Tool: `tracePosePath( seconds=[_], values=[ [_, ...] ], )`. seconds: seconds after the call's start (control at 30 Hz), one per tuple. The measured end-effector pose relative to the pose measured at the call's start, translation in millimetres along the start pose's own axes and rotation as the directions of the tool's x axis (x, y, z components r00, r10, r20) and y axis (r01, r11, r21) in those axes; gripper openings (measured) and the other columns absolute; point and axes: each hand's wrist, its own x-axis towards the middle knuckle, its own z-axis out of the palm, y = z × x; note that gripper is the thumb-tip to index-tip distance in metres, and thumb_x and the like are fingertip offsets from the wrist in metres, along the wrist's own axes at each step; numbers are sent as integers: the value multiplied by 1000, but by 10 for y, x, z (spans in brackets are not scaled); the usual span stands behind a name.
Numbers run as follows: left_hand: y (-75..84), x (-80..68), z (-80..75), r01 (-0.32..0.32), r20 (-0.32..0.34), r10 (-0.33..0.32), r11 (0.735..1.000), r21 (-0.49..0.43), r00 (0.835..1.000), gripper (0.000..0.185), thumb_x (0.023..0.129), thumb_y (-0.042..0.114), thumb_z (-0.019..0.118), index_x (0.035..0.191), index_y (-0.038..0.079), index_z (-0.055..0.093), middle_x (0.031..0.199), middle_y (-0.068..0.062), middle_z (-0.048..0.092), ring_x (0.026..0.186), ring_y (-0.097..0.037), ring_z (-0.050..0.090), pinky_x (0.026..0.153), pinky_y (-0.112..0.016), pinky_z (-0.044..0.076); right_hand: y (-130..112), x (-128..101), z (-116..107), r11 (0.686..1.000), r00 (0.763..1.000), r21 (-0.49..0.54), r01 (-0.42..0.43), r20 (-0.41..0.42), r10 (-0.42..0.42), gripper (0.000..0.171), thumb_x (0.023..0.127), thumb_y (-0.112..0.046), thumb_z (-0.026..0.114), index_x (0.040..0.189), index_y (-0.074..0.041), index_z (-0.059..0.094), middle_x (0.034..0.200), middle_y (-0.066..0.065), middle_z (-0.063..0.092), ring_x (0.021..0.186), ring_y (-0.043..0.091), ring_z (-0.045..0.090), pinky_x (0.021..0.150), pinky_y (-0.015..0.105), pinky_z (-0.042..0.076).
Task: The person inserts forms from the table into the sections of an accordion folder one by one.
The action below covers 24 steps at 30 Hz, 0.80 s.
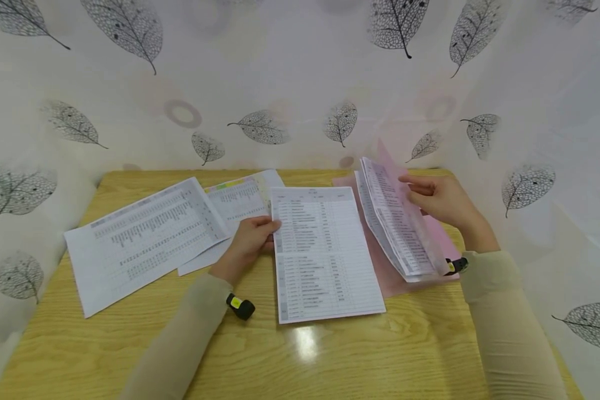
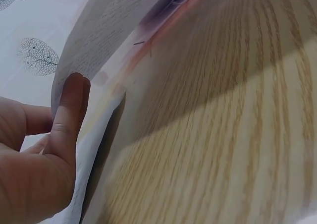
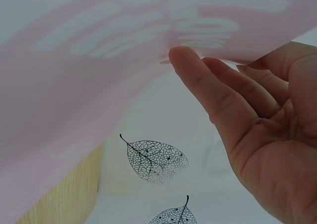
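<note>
From the head view, the left hand (image 1: 252,236) sits near the table's centre, fingers curled over the left edge of the middle printed sheet (image 1: 322,253), pinching it at about nine o'clock on the page. That sheet lies flat, its right edge overlapping the pink folder (image 1: 380,266). At three o'clock, the right hand (image 1: 442,200) props up the folder's lifted pink cover and a stack of pages (image 1: 395,222), tilted steeply, fingers mostly straight against the back. At nine o'clock, two more sheets: a large one (image 1: 140,239) angled toward the table's left edge, and a smaller one (image 1: 235,203) tucked partly under it. Bare wooden table (image 1: 300,355) runs along the whole near edge at six o'clock, so there's open room there; the leaf-print curtain (image 1: 280,83) closes in the far side and both flanks.

Left wrist view: the thumb (image 2: 69,120) presses the sheet's raised edge (image 2: 99,40), paper bowing up off the wood (image 2: 237,125); open tabletop stretches toward three o'clock.

Right wrist view: fingers (image 3: 208,90) extended and relaxed, tips touching the underside of the pink cover (image 3: 99,85) overhead; curtain behind at six o'clock.
</note>
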Motion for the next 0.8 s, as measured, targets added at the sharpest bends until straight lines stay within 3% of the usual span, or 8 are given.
tracePosePath(
  seconds=[0.33,0.57,0.8],
  values=[
    [3,109,156,-15,-16,15,1000,-26,1000,42,104,11,66,140,-9,60,110,-22,77,74,-11,75,64,-23,63,-6,-13,-3,1000,1000,1,-13,1,13,44,101,-10,66,144,-6,64,141,26,63,95,-20,60,65,21,62],
    [35,130,216,17,-21,-19,995,-96,1000,42,105,10,64,142,-8,58,119,-24,75,76,-10,75,65,-23,63,-7,-6,-4,1000,1000,21,-17,0,17,44,100,-9,66,144,-6,64,141,26,63,95,-19,61,65,21,62],
    [40,129,331,19,-45,-24,993,-120,999,44,106,10,63,144,-9,55,107,-18,76,75,-11,74,65,-24,63,-1,-1,-1,1000,1000,-1,-31,1,31,44,100,-11,66,144,-7,64,142,25,63,94,-20,60,66,21,62]
  ],
)
